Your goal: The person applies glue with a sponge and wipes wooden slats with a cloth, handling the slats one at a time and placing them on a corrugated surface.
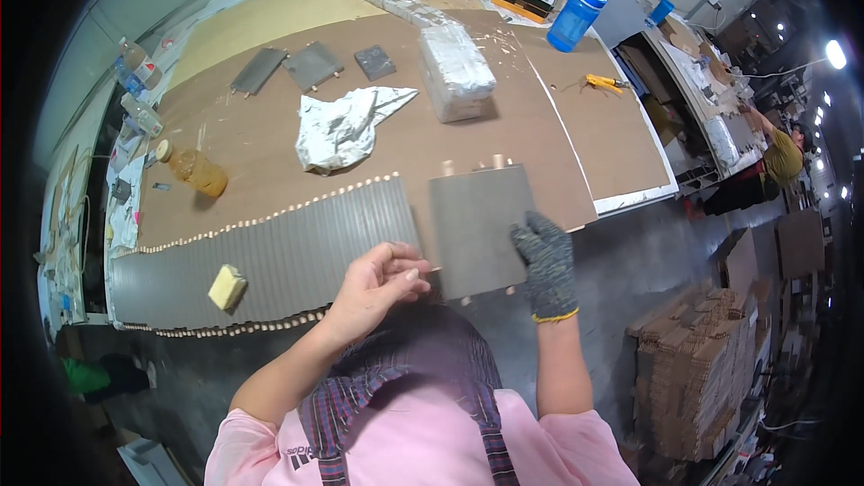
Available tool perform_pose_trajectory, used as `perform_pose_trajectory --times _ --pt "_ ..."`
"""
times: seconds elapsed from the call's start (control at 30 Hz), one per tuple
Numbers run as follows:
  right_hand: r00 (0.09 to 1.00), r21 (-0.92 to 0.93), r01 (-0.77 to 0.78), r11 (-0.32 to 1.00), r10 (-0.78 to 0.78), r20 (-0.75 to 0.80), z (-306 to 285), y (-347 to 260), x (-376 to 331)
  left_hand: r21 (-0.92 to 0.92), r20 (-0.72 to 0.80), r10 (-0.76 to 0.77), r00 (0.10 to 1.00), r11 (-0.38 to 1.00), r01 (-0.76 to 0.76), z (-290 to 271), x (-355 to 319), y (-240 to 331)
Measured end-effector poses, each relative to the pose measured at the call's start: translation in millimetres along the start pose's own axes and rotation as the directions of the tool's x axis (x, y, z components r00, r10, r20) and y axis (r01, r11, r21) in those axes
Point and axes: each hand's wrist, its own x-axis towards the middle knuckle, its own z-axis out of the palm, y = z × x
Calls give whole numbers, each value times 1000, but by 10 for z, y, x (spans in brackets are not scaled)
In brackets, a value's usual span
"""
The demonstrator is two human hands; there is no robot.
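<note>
The bare left hand point(382, 279) was half curled near the table's front edge; whether it gripped anything could not be told. The gloved right hand point(547, 265) clasped the right edge of a pegged grey panel point(480, 229), located right of a row of grey pieces point(288, 243) bearing a yellow block point(228, 288). Beyond lay a stained white cloth point(346, 126), then three small grey plates point(313, 66).

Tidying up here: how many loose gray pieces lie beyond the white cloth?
3: left piece, middle piece and smaller right piece, side by side. The white cloth may hide more.
</note>
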Motion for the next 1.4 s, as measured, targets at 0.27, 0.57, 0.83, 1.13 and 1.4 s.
perform_pose_trajectory --times 0.27,0.57,0.83,1.13,1.4 --pt "905 116 -425 898 420 65 -452 1311 837 202 8 -29 1000 979 27 500 265 -197" --pt "996 -333 -65 941 83 40 -279 1666 740 237 -180 -41 983 968 83 569 197 -232" --pt "958 -76 188 979 -166 234 136 798 323 233 -313 30 949 971 46 580 21 -177" --pt "904 165 -93 982 14 426 1282 433 121 521 -533 428 729 846 -116 -28 -504 82" --pt "840 436 -404 804 137 525 1345 409 71 741 -568 632 527 671 -5 -619 -978 169"
